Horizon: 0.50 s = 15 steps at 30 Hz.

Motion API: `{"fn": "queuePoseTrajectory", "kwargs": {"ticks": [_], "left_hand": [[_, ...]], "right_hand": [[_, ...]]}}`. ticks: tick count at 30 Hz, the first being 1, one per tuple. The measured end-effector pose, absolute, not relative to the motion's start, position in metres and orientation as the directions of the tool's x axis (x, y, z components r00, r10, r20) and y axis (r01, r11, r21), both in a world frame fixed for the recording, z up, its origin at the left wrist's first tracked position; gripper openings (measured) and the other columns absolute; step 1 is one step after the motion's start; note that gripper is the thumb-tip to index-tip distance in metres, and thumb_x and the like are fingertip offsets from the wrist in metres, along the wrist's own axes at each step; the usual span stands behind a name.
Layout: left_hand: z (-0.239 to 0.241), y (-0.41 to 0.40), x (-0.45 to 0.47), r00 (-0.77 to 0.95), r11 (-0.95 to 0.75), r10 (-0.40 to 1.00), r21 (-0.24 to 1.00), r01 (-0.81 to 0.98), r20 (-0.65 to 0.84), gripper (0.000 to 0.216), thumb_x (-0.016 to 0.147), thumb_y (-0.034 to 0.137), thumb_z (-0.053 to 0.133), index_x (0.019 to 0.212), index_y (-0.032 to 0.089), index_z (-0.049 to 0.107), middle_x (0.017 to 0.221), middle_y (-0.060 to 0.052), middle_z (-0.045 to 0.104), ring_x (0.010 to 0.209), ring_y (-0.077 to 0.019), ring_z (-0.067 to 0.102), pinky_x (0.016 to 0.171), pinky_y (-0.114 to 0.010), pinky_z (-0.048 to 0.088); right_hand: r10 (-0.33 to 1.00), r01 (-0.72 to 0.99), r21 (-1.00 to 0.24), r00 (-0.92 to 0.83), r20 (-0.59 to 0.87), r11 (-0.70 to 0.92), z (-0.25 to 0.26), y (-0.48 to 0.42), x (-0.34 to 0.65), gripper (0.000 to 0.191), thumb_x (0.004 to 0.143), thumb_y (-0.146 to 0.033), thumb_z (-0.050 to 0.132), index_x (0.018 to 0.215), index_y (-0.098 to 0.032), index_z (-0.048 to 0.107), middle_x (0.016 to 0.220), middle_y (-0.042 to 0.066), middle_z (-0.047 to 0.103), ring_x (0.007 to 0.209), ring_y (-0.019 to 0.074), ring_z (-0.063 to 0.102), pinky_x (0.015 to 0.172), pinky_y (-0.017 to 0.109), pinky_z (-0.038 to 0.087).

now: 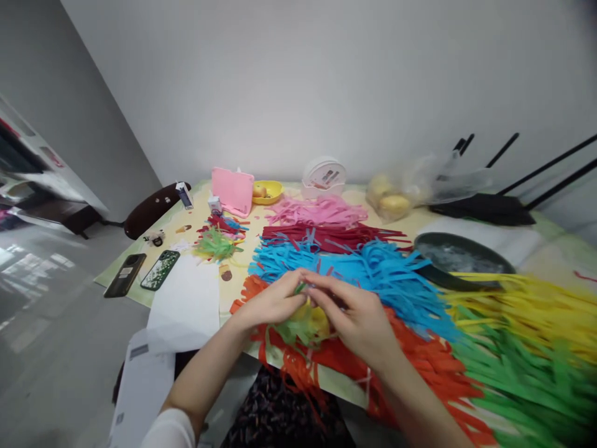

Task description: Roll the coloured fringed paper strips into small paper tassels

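Near the table's front edge, my left hand (pixel 274 301) and my right hand (pixel 357 311) meet with closed fingers at the top of a tassel of yellow and light-green strips (pixel 303 326). The tassel's loose ends hang below my fingers. A bit of darker green shows between the fingertips; what it is I cannot make out. Orange-red strips (pixel 420 358) lie beneath and beside my hands, some drooping over the edge. Just beyond are blue strips (pixel 345 266), then dark red strips (pixel 321 238) and pink strips (pixel 319 213).
On the right lie yellow strips (pixel 532 308), green strips (pixel 527 367) and a dark oval pan (pixel 461 254). To the left are a small multicoloured pile (pixel 217 241), two phones (pixel 125 275) and white paper (pixel 186 305). A pink tablet case (pixel 232 190) and yellow bowl (pixel 268 198) stand behind.
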<state>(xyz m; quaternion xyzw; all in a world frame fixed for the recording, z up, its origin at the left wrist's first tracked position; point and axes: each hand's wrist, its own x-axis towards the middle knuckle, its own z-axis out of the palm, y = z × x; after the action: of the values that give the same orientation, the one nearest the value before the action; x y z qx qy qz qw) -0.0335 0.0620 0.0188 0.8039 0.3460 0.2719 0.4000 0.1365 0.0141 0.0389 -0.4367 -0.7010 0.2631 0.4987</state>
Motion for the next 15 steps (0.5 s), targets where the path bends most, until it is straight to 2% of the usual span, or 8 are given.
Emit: {"fn": "queuePoseTrajectory", "kwargs": {"ticks": [4,8,11,13,15], "left_hand": [[0.025,0.054,-0.033,0.569,-0.431,0.802,0.834,0.345,0.179,0.011,0.089,0.019,0.054,0.098,0.020,0.061,0.102,-0.005,0.068,0.098,-0.0201,0.063,0.091,-0.034,0.051],[0.024,0.043,-0.033,0.288,-0.444,0.888,0.832,0.333,0.359,0.010,0.088,0.028,0.063,0.093,0.020,0.062,0.093,-0.004,0.068,0.089,-0.0182,0.064,0.084,-0.029,0.050],[0.020,0.041,-0.032,0.116,-0.468,0.883,0.834,0.293,0.455,0.009,0.085,0.029,0.067,0.086,0.020,0.064,0.090,-0.003,0.068,0.088,-0.0179,0.064,0.085,-0.030,0.050],[0.018,0.043,-0.032,0.037,-0.397,0.917,0.893,0.211,0.398,0.010,0.084,0.028,0.068,0.083,0.020,0.064,0.085,-0.003,0.068,0.085,-0.0175,0.065,0.082,-0.030,0.051],[0.016,0.046,-0.032,-0.001,-0.278,0.960,0.956,0.090,0.279,0.012,0.083,0.029,0.069,0.088,0.019,0.065,0.080,-0.001,0.067,0.078,-0.0162,0.066,0.076,-0.029,0.052]], "right_hand": [[0.892,0.360,-0.822,-0.078,0.446,0.442,0.034,0.021,0.126,0.018,0.091,-0.035,0.058,0.087,-0.022,0.070,0.072,0.003,0.072,0.059,0.0174,0.065,0.056,0.028,0.050],[0.909,0.269,-0.887,0.077,0.409,0.376,0.028,0.023,0.127,0.018,0.091,-0.038,0.058,0.086,-0.021,0.064,0.067,0.001,0.066,0.055,0.0146,0.060,0.053,0.025,0.047],[0.931,0.129,-0.936,0.127,0.343,0.327,0.026,0.024,0.130,0.021,0.090,-0.041,0.061,0.099,-0.022,0.061,0.066,-0.001,0.063,0.048,0.0124,0.054,0.046,0.023,0.043],[0.937,0.065,-0.948,0.145,0.319,0.312,0.026,0.023,0.133,0.024,0.088,-0.043,0.064,0.100,-0.023,0.060,0.064,-0.002,0.063,0.048,0.0126,0.054,0.045,0.023,0.043],[0.947,0.024,-0.954,0.123,0.298,0.298,0.026,0.020,0.135,0.022,0.086,-0.044,0.065,0.090,-0.022,0.061,0.060,-0.002,0.060,0.050,0.0131,0.055,0.045,0.022,0.042]]}}
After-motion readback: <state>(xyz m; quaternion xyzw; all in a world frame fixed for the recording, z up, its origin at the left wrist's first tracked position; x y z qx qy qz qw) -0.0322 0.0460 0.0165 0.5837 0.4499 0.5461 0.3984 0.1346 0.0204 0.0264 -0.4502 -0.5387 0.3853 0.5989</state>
